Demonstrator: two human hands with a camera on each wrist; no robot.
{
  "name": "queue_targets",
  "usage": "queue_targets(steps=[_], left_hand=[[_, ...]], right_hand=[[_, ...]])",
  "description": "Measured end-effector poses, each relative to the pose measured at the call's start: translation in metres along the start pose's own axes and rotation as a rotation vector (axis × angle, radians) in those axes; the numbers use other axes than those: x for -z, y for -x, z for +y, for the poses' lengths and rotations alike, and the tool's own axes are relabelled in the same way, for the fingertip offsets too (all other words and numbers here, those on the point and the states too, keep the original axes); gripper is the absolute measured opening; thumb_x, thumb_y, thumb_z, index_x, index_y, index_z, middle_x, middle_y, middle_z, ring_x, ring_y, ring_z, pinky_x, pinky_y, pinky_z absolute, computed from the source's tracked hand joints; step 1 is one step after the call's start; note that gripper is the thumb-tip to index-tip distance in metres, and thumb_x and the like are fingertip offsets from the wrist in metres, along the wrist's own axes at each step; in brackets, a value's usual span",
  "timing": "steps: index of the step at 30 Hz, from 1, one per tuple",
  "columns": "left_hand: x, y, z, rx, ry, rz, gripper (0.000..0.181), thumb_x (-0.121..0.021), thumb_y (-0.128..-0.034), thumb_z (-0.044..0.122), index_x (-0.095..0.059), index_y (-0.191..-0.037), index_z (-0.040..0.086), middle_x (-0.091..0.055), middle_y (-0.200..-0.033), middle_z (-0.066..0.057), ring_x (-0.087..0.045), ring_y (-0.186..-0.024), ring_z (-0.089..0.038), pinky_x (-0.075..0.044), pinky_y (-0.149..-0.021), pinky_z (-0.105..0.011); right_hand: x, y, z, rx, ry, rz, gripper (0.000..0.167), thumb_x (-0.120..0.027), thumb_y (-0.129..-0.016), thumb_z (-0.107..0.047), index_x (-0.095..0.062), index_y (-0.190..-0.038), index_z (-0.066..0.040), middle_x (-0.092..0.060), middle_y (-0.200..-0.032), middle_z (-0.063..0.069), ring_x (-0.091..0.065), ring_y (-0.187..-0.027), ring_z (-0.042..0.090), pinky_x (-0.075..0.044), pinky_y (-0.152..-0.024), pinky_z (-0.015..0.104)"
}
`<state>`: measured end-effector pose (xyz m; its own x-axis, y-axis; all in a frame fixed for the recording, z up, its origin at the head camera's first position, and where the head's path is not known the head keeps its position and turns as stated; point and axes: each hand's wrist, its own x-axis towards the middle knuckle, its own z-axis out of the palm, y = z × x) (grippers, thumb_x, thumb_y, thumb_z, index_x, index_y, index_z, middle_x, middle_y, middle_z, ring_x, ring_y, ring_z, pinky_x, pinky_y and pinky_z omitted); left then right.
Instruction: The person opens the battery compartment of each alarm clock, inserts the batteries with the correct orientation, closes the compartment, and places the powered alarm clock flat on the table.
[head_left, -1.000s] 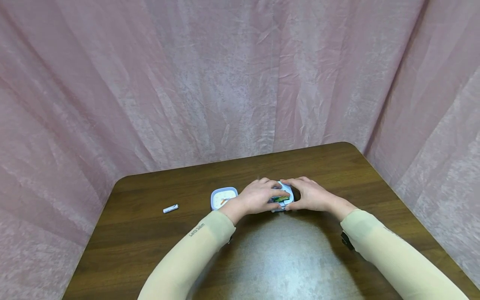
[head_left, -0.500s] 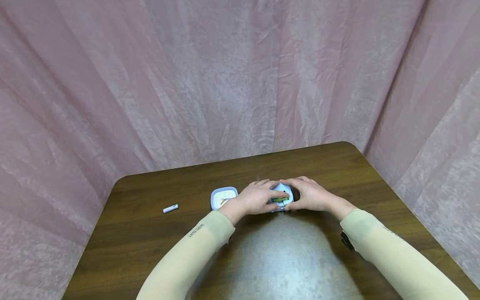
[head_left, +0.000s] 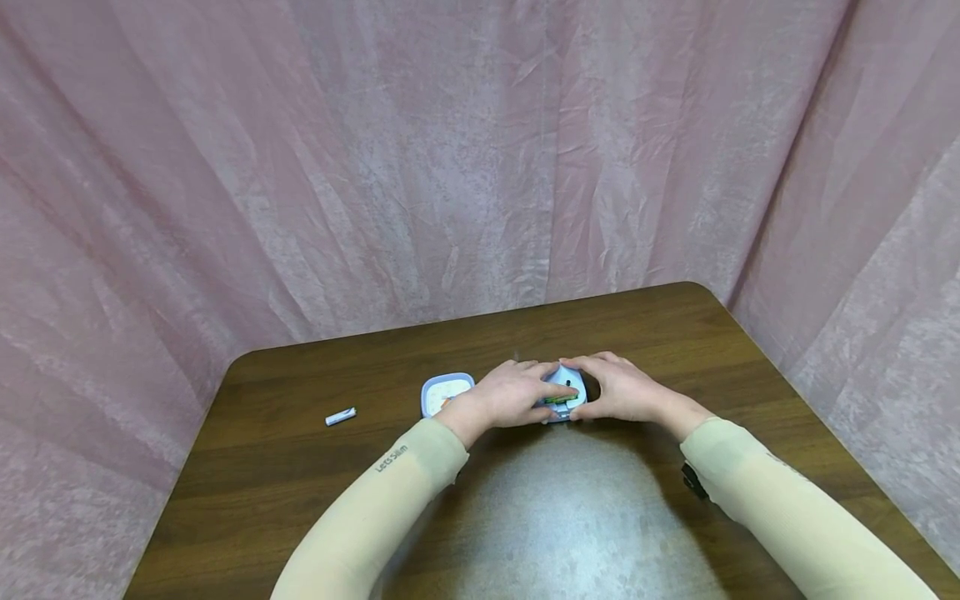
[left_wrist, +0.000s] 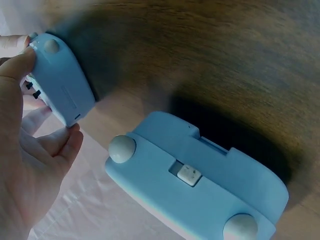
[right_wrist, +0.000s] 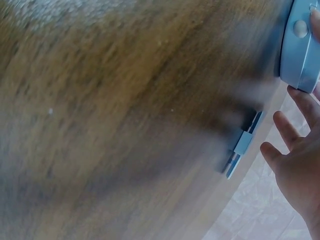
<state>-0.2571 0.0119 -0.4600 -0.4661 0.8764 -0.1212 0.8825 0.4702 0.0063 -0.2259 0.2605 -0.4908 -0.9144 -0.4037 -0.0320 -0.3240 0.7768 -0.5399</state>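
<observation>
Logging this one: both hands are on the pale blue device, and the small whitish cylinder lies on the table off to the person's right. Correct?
Not quite: the head view shows the small whitish cylinder on the table off to the left. The left hand and right hand are indeed on the pale blue device.

From where I stand, the words I can make out are on the left sleeve (head_left: 367,521): dark print (head_left: 392,457) near the cuff, reading "Lets Slim". The right sleeve (head_left: 817,508) carries a dark line of lettering (head_left: 787,467) too slanted to read. Seen from the left wrist, faint small lettering (left_wrist: 69,97) runs along the blue case (left_wrist: 59,75), illegible. Marks on the white-faced clock (head_left: 442,392) are too tiny to read.
</observation>
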Motion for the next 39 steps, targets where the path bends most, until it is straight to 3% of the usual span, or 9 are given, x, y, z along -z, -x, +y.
queue_targets(steps=[20, 25, 31, 39], left_hand=[[0.0013, 0.0019, -0.0006, -0.013, -0.024, -0.018, 0.051, -0.055, -0.1039, 0.049, -0.045, -0.153, 0.044, -0.028, -0.166, -0.007, -0.04, -0.143, -0.04, -0.032, -0.113, -0.06], [-0.0004, 0.0018, -0.0024, -0.006, 0.032, -0.007, 0.052, -0.058, -0.1027, 0.048, -0.047, -0.153, 0.043, -0.03, -0.166, -0.005, -0.04, -0.145, -0.036, -0.034, -0.113, -0.057], [-0.0014, 0.0019, -0.0051, 0.069, 0.169, 0.025, 0.06, -0.072, -0.0944, 0.049, -0.051, -0.145, 0.026, -0.035, -0.163, -0.005, -0.036, -0.147, -0.018, -0.037, -0.113, -0.042], [0.0026, 0.0056, -0.0083, 0.186, 0.216, 0.012, 0.095, -0.076, -0.0862, 0.059, -0.031, -0.161, 0.021, -0.035, -0.163, -0.005, -0.035, -0.148, -0.026, -0.03, -0.117, -0.046]], right_hand=[[0.0025, 0.0002, -0.0036, 0.001, 0.008, -0.001, 0.091, -0.083, -0.078, -0.06, -0.045, -0.155, -0.03, -0.053, -0.147, -0.002, -0.041, -0.138, 0.028, -0.038, -0.104, 0.061], [0.0022, 0.0001, -0.0037, -0.004, 0.008, -0.007, 0.092, -0.083, -0.078, -0.061, -0.045, -0.156, -0.03, -0.052, -0.147, -0.002, -0.041, -0.139, 0.029, -0.038, -0.104, 0.061], [0.001, 0.0001, -0.0038, -0.015, -0.002, -0.016, 0.094, -0.083, -0.078, -0.063, -0.044, -0.156, -0.028, -0.052, -0.148, -0.001, -0.04, -0.139, 0.029, -0.038, -0.104, 0.061], [0.0016, 0.0005, -0.0047, -0.021, 0.002, -0.01, 0.093, -0.084, -0.078, -0.059, -0.045, -0.156, -0.026, -0.053, -0.146, 0.001, -0.041, -0.138, 0.029, -0.039, -0.103, 0.06]])
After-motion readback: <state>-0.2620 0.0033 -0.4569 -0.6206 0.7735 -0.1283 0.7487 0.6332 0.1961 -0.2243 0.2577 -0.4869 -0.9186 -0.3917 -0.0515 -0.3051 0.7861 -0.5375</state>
